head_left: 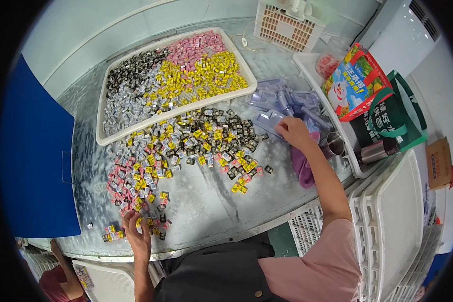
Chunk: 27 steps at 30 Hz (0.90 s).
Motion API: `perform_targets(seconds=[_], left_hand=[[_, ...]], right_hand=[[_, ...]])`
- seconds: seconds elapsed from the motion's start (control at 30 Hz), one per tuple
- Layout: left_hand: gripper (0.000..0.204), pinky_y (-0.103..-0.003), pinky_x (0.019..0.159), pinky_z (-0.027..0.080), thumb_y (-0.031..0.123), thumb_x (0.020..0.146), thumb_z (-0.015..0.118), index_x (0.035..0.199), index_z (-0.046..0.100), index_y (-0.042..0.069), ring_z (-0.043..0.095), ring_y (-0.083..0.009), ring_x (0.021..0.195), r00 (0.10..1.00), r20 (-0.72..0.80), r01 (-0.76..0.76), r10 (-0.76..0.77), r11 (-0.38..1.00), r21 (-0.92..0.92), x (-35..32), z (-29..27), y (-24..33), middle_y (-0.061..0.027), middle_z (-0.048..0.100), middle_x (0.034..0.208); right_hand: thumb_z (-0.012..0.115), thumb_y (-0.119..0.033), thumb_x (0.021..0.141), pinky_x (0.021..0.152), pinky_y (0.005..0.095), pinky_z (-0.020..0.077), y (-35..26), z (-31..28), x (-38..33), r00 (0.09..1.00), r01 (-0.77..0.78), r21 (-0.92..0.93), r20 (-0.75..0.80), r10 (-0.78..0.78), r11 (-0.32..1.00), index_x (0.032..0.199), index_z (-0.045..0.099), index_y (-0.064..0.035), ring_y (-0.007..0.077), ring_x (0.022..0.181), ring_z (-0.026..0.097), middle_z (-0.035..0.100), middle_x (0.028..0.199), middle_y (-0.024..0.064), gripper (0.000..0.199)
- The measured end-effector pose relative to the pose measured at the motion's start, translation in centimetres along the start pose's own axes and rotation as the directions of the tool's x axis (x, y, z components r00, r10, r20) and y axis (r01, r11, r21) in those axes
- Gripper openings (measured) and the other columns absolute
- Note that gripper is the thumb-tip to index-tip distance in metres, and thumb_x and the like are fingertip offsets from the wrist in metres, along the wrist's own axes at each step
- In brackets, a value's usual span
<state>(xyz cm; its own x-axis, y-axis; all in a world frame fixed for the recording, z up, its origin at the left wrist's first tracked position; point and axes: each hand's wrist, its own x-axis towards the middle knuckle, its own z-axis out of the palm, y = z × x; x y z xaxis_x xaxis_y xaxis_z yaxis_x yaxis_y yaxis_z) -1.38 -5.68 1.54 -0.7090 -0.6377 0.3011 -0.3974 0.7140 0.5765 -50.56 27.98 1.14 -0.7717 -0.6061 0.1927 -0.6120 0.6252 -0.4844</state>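
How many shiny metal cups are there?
2. One metal cup stands upright just right of the right hand. The other metal cup lies on its side further right, below the green bag. More may be hidden.

Single head-worn fisheye view, looked steeply down from above the near edge of the table (211, 201), faced toward its far edge, close in, forearms entering from below, straight edges bowed at the rim

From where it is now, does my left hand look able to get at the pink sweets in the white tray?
Probably not without leaning in: the left hand rests at the table's near edge, and the pink sweets sit in the far corner of the white tray, beyond the loose pile.
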Motion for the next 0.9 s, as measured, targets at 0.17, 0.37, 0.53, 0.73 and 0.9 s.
perform_targets(seconds=[0.17,0.37,0.53,0.73,0.9], left_hand=[[0.019,-0.042,0.098,0.045,0.005,0.093,0.062,0.111,0.062,0.000,0.056,-0.0338,0.114,1.000,0.006,-0.021,0.021,1.000,0.006,0.4,0.6,0.5,-0.0186,0.057,0.120],[0.017,-0.042,0.096,0.045,0.004,0.091,0.062,0.108,0.063,0.001,0.057,-0.0345,0.109,0.999,0.031,-0.007,0.006,0.999,0.041,1.1,1.1,2.2,-0.0192,0.058,0.117],[0.023,-0.044,0.095,0.045,-0.002,0.090,0.062,0.113,0.061,0.001,0.056,-0.0374,0.110,0.996,0.086,0.009,-0.007,0.999,-0.030,1.0,1.5,2.7,-0.0209,0.055,0.117],[0.023,-0.044,0.095,0.046,-0.001,0.090,0.062,0.113,0.060,0.002,0.056,-0.0366,0.108,0.997,0.072,-0.013,0.013,1.000,-0.010,0.0,1.3,1.5,-0.0209,0.056,0.116],[0.023,-0.044,0.095,0.046,-0.001,0.090,0.062,0.113,0.061,0.002,0.057,-0.0369,0.109,0.995,0.104,0.003,0.001,1.000,-0.031,0.3,1.5,2.0,-0.0214,0.057,0.117]], right_hand=[[0.077,-0.023,0.081,0.071,0.0430,0.0516,-0.5,1.5,-0.7,0.986,0.158,-0.174,0.084,-0.146,0.972,0.081,0.067,-0.0040,0.0339,0.081,0.066,0.065,0.082,0.0124,0.022],[0.074,-0.020,0.081,0.075,0.0448,0.0522,0.7,0.7,0.3,0.965,0.204,-0.116,0.189,-0.180,0.972,0.085,0.066,-0.0046,0.0355,0.085,0.065,0.064,0.090,0.0141,0.018],[0.068,-0.018,0.085,0.078,0.0468,0.0526,1.7,1.1,0.0,0.964,0.201,-0.145,0.206,-0.170,0.969,0.089,0.066,-0.0041,0.0381,0.087,0.065,0.063,0.094,0.0173,0.015],[0.066,-0.017,0.089,0.074,0.0456,0.0534,-2.1,0.7,-4.3,0.970,0.097,-0.193,-0.201,-0.136,0.976,0.094,0.066,-0.0045,0.0375,0.087,0.065,0.062,0.098,0.0159,0.014],[0.068,-0.018,0.090,0.070,0.0471,0.0549,-2.4,0.9,-11.9,0.916,-0.401,-0.436,-0.208,0.343,0.806,0.092,0.062,-0.0008,0.0382,0.087,0.066,0.059,0.100,0.0192,0.019]])
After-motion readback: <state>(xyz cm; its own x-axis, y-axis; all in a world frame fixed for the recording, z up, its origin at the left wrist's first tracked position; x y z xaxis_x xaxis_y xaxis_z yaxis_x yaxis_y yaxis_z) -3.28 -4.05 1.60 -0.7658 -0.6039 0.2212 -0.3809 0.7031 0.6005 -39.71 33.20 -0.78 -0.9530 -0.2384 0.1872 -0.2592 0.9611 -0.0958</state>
